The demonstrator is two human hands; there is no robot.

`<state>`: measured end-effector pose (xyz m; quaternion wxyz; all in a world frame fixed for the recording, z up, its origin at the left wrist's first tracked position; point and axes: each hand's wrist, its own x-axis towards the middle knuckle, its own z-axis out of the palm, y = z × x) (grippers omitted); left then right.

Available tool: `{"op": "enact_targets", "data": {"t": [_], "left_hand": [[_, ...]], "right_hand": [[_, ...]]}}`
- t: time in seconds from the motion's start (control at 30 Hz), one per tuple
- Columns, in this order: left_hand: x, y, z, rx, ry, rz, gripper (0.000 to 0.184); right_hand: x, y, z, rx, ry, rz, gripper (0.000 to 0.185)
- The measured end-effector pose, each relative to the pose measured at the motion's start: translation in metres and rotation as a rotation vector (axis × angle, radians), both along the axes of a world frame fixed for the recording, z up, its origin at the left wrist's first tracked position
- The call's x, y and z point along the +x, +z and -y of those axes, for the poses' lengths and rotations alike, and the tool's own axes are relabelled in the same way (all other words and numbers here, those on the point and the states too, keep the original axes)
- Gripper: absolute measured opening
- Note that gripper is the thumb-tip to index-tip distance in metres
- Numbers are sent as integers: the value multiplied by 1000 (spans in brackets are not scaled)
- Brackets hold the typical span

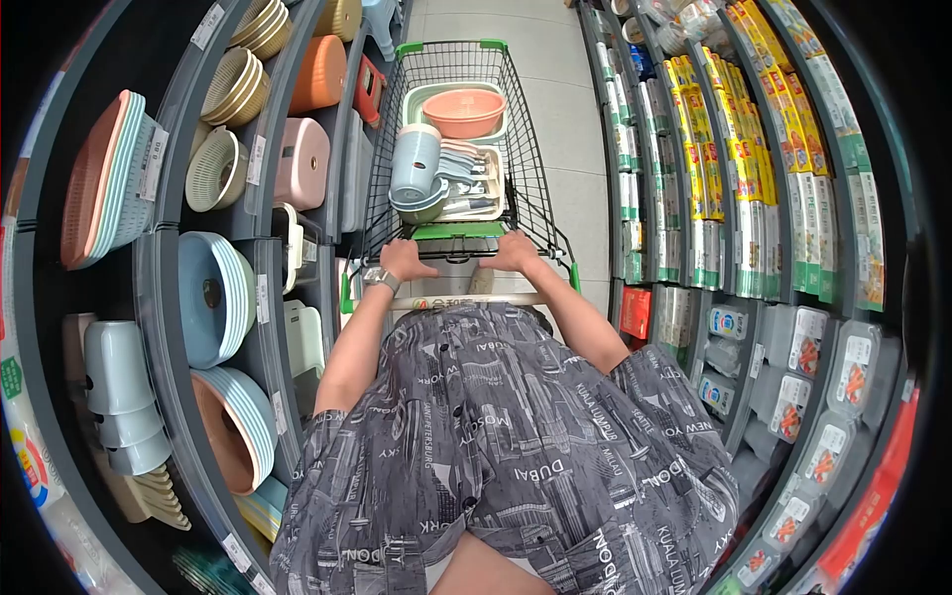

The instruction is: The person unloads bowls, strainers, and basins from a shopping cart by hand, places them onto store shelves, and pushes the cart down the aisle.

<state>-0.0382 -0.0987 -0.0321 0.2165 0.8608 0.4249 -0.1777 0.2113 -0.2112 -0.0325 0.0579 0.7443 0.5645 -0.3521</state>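
A black wire shopping cart (538, 178) with green corner trim stands in front of me. My left hand (405, 260), with a watch on its wrist, grips the rear top edge of the cart's basket. My right hand (510, 252) grips the same edge further right. Both thumbs point inward, while the other fingers are partly hidden. In the basket, a pink basin (464, 111) sits inside a pale basin (416, 96). Nearer me are blue-grey plastic containers (415, 162), a green bowl (421, 210) and a cream tray (493, 203) with small items.
Shelves on the left hold stacked blue basins (210, 297), a pink lidded bin (302, 162) and grey-blue buckets (124, 382). Yellow boxed rolls (749, 149) and clear packs (793, 342) line the right shelves. The tiled aisle floor (565, 99) runs ahead between them.
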Motion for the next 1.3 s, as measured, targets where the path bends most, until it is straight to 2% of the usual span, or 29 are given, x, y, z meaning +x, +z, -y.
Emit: {"op": "enact_targets", "data": {"t": [0.03,0.07,0.13,0.23,0.37,0.43,0.47,0.5,0.53,0.57,0.6,0.63,0.67,0.7,0.77,0.8,0.87,0.93,1.03,1.1,1.23,1.3], "left_hand": [[-1,-2,4,103,-54,5,82],[0,-4,3,103,-56,8,82],[-4,-9,3,-2,-74,45,89],[-7,-10,-2,-110,-166,-1,90],[-8,0,-1,-192,-194,-57,94],[-13,-5,-2,-266,-40,114,88],[-15,-8,-3,-271,-41,115,88],[-14,-5,-6,-371,130,213,83],[-14,-3,-9,-471,302,309,79],[-15,-9,-13,-475,300,308,79],[-17,-24,-18,-407,360,363,71],[-22,-41,-20,-337,422,416,64],[-29,-59,-18,-229,407,478,46],[-30,-60,-17,-231,406,477,46],[-29,-60,-18,-67,283,230,28],[-26,-62,-14,69,261,226,20],[-22,-67,-11,93,288,208,19],[-20,-63,-7,117,318,192,19],[-20,-66,-6,124,318,168,17],[-22,-66,-4,139,241,157,20],[-29,-60,1,119,275,147,20],[-35,-65,3,80,214,95,19]], "right_hand": [[-2,-1,0,-2,-2,3,86],[-4,-2,0,4,-45,-34,89],[-4,-4,0,-52,-49,-78,97],[-12,-9,7,-12,23,76,94],[-8,-4,14,-4,-13,13,94],[2,0,12,17,-134,-299,97],[2,1,21,176,-269,-345,81],[8,-7,21,172,-270,-343,81],[16,-25,20,151,-371,-297,72],[20,-45,22,131,-474,-249,63],[18,-69,30,331,-448,-105,38],[17,-71,31,327,-450,-104,38],[15,-72,30,288,-438,-76,34],[13,-74,28,251,-426,-47,30],[11,-75,27,234,-466,-31,24],[11,-72,25,193,-435,-25,28],[7,-66,24,151,-402,-19,32],[2,-61,24,157,-309,109,21],[-5,-67,20,125,-309,148,16],[-9,-66,23,161,-312,177,18],[-14,-60,26,70,-302,159,18],[-20,-60,34,55,-294,164,18]]}}
